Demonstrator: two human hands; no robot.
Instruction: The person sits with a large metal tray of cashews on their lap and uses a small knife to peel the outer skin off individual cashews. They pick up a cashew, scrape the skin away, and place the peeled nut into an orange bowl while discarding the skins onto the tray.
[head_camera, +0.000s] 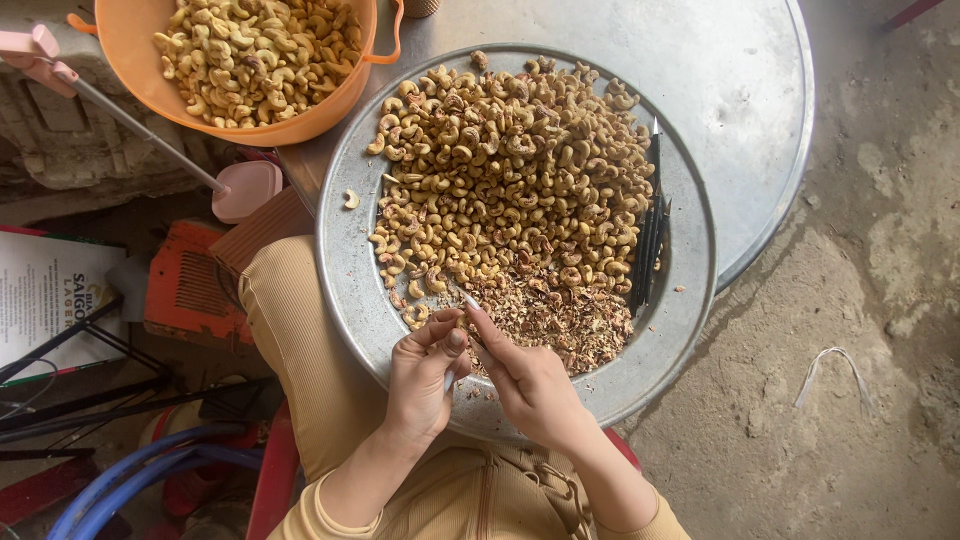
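Both hands, left hand (422, 375) pinching a cashew and right hand (528, 382) gripping a small blade, peel above a tray (345, 270) heaped with unpeeled nuts; an orange bowl (135, 50) beyond it brims with peeled ones.

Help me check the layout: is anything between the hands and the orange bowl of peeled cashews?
Yes. The heap of unpeeled cashews on the metal tray lies between both hands and the orange bowl.
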